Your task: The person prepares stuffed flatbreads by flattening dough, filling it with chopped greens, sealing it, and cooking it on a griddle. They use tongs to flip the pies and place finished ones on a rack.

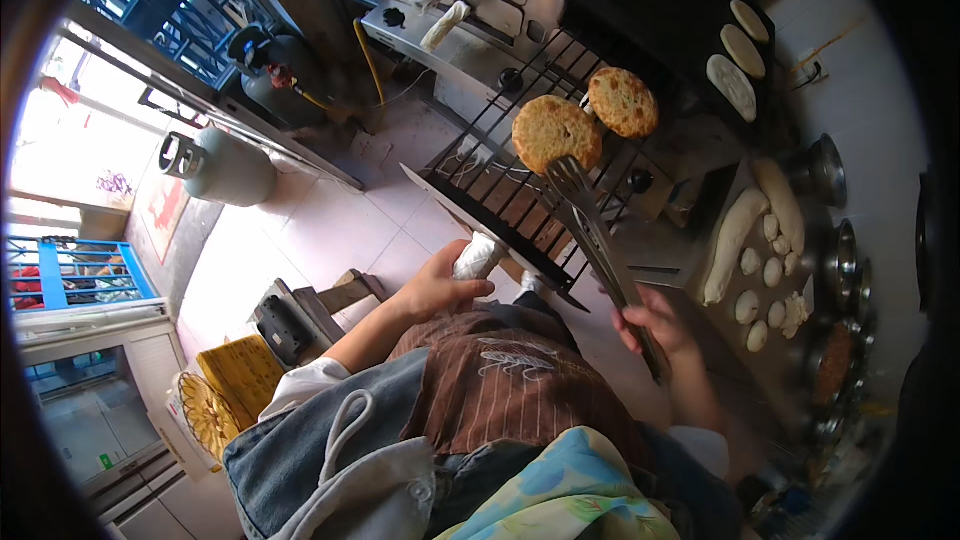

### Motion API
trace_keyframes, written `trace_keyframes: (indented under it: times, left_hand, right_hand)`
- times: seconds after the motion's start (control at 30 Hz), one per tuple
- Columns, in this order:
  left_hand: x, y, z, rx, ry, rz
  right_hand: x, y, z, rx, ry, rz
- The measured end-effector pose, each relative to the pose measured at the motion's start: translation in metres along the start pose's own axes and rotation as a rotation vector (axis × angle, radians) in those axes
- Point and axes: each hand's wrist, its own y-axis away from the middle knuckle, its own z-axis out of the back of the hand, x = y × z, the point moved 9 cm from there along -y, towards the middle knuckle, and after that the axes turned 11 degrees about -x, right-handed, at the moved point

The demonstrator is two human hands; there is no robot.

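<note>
My left hand (435, 285) grips a cloth-wrapped handle (477, 258) at the front of a pulled-out oven drawer with a wire rack (510, 199). My right hand (654, 322) holds long metal tongs (600, 240) with fork-like ends. The tips of the tongs touch the near edge of a browned round flatbread (556, 133) on the rack. Beside it, to the upper right, lies a second browned flatbread (622, 102). Paler flatbreads (742, 51) lie on the dark griddle (660, 22) above the rack.
Dough rolls (735, 240) and dough balls (772, 272) rest on the worktop at right, near metal bowls (819, 172). Gas cylinders (229, 166) stand on the tiled floor (322, 221) at left. A yellow box (240, 379) is at lower left, near a wooden stool (349, 292).
</note>
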Motion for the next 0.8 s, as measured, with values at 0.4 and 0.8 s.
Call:
trace_keyframes:
  times: [0.4, 0.8]
  left_hand:
    - [0.017, 0.013, 0.016, 0.009, 0.078, 0.009]
    - [0.007, 0.008, 0.023, -0.05, -0.201, -0.137]
  right_hand:
    - [0.165, -0.034, 0.004, -0.317, -0.266, 0.315]
    - [0.12, -0.003, 0.029, -0.223, 0.068, 0.065]
